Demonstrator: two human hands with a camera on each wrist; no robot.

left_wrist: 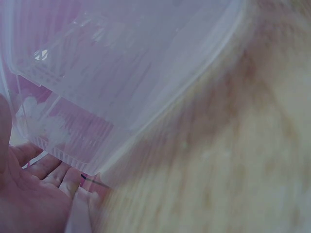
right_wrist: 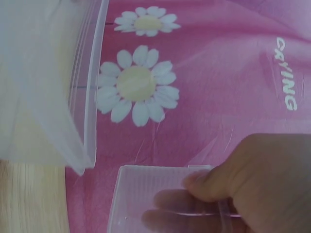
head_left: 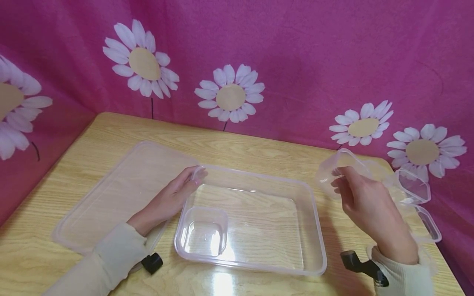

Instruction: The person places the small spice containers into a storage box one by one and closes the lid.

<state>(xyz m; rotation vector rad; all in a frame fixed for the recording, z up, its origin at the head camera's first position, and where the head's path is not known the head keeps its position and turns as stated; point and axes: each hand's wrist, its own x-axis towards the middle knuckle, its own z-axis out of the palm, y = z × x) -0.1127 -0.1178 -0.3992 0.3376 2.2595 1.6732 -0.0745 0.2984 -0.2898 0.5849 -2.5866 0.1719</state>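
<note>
A large clear plastic container (head_left: 255, 267) stands on the table, with one small square clear container (head_left: 207, 213) inside its near left corner. My left hand (head_left: 174, 197) rests against the outside of its far left corner. The left wrist view shows that palm (left_wrist: 34, 204) facing the plastic wall, fingers loosely extended. To the right, my right hand (head_left: 370, 205) holds another small clear container (head_left: 326, 176) above the table. In the right wrist view, the thumb of the right hand (right_wrist: 262, 184) lies on the rim of this small container (right_wrist: 131, 194), and the fingers show through the plastic.
A large flat translucent lid (head_left: 122, 197) lies left of the large container, partly beneath the left forearm. More small clear pieces (head_left: 412, 187) sit at the right table edge, partly hidden behind the right hand. A pink cloth with daisies (head_left: 289, 61) hangs behind the table (head_left: 222, 142).
</note>
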